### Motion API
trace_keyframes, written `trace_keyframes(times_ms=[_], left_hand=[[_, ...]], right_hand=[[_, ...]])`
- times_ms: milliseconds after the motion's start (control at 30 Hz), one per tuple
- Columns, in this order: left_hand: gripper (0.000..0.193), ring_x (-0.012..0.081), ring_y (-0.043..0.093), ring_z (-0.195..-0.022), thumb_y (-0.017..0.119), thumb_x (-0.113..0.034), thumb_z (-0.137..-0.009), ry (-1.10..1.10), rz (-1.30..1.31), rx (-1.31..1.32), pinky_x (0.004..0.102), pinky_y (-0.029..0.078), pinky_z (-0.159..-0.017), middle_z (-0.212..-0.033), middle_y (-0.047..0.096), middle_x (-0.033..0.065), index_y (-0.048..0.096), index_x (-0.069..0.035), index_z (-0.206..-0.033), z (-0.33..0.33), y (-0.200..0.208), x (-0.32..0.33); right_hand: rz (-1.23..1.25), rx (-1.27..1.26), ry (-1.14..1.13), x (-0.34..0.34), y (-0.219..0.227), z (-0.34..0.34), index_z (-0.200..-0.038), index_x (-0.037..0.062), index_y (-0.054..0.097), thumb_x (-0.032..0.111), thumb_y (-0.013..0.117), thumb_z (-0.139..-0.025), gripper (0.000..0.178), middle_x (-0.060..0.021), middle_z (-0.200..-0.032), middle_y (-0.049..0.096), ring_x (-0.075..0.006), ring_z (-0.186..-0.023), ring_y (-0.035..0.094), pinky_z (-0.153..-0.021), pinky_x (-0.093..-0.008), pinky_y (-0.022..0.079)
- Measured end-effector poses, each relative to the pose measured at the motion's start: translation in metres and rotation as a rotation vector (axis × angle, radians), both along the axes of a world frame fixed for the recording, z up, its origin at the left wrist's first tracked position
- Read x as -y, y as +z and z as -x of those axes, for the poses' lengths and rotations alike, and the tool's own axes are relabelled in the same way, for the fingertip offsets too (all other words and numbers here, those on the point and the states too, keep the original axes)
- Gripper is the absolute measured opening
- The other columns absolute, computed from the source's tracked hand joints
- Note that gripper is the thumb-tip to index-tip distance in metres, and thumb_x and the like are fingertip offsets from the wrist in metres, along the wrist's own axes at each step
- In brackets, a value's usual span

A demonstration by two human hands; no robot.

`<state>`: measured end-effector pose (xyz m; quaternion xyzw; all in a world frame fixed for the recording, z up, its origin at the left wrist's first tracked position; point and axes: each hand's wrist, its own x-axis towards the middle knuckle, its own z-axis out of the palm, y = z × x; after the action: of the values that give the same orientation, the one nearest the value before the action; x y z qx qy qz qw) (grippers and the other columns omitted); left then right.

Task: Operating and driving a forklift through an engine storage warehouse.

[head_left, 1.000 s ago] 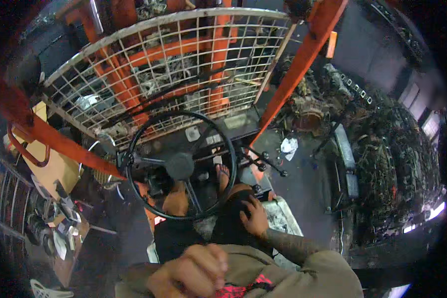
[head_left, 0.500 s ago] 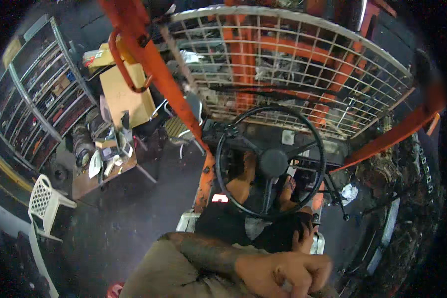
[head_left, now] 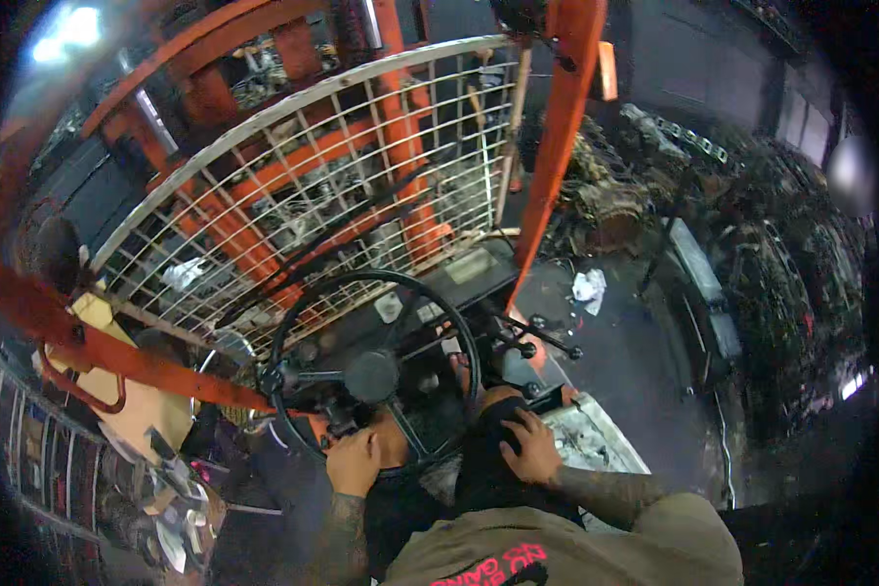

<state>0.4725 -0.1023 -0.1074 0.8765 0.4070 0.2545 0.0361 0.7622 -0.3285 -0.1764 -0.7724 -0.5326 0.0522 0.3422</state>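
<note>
A black steering wheel [head_left: 372, 376] with a knob on its left rim stands before me. My left hand [head_left: 354, 462] lies over the lower left rim, its fingers close together and curled onto it. My right hand [head_left: 532, 447] rests on my dark-clothed right thigh, fingers spread, holding nothing. Forward of that hand, black-knobbed levers [head_left: 575, 352] stick out to the right of the wheel. Part of a bare leg shows through the wheel; my feet are mostly hidden.
A pale wire-mesh guard [head_left: 332, 186] spans the front between orange posts [head_left: 557, 146]. Greasy machine parts [head_left: 606, 186] are piled at the right, near a crumpled white scrap [head_left: 588, 290] on the floor. Cardboard [head_left: 142, 410] and a cluttered table [head_left: 181, 518] stand left.
The view has turned right. My left arm, which crossed my body, has swung back left, and its hand is now at the wheel rim. My right hand stays on the thigh.
</note>
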Motion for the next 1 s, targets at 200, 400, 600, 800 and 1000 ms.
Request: trace_keyframes(times_ms=[200, 400, 600, 800, 1000], left_hand=[[0.019, 0.0354, 0.071, -0.081, 0.067, -0.028, -0.095, 0.091, -0.033, -0.126, 0.0483, 0.054, -0.074, -0.087, 0.073, 0.0142, 0.074, -0.011, -0.098, -0.009, -0.015, 0.001], [0.021, 0.0367, 0.071, -0.081, 0.066, -0.029, -0.096, 0.063, -0.063, -0.115, 0.0476, 0.055, -0.072, -0.088, 0.074, 0.0141, 0.075, -0.011, -0.098, -0.012, -0.014, 0.001], [0.019, 0.0364, 0.071, -0.080, 0.067, -0.027, -0.096, 0.108, 0.031, -0.116, 0.0480, 0.055, -0.071, -0.089, 0.074, 0.0154, 0.075, -0.010, -0.098, -0.020, -0.009, 0.000], [0.018, 0.0369, 0.071, -0.078, 0.066, -0.026, -0.096, 0.080, -0.045, -0.085, 0.0479, 0.055, -0.069, -0.088, 0.074, 0.0141, 0.074, -0.010, -0.096, -0.010, -0.018, -0.002], [0.017, 0.0374, 0.070, -0.079, 0.067, -0.024, -0.094, 0.100, 0.034, -0.049, 0.0486, 0.055, -0.073, -0.082, 0.072, 0.0163, 0.075, -0.008, -0.097, -0.016, -0.014, 0.002]], right_hand=[[0.032, 0.003, -0.050, -0.002, 0.006, -0.001, -0.138, 0.0147, 0.062, 0.032, 0.072, -0.091, 0.051, -0.0213, -0.153, 0.049, -0.0447, -0.144, 0.043, -0.113, -0.0595, 0.039], [0.070, -0.107, -0.031, -0.003, 0.021, -0.006, -0.141, 0.0136, 0.061, 0.031, 0.069, -0.093, 0.051, -0.0211, -0.156, 0.046, -0.0441, -0.148, 0.037, -0.118, -0.0593, 0.035], [0.092, -0.157, 0.003, -0.003, 0.021, -0.012, -0.142, 0.0162, 0.060, 0.033, 0.069, -0.094, 0.052, -0.0195, -0.158, 0.045, -0.0442, -0.150, 0.035, -0.121, -0.0595, 0.031], [0.078, -0.107, 0.010, -0.002, 0.018, -0.011, -0.143, 0.0160, 0.059, 0.034, 0.068, -0.094, 0.053, -0.0194, -0.157, 0.046, -0.0439, -0.149, 0.036, -0.120, -0.0582, 0.033], [0.077, -0.099, 0.002, -0.002, 0.016, -0.009, -0.141, 0.0145, 0.060, 0.030, 0.069, -0.094, 0.050, -0.0212, -0.157, 0.046, -0.0462, -0.147, 0.039, -0.118, -0.0589, 0.033]])
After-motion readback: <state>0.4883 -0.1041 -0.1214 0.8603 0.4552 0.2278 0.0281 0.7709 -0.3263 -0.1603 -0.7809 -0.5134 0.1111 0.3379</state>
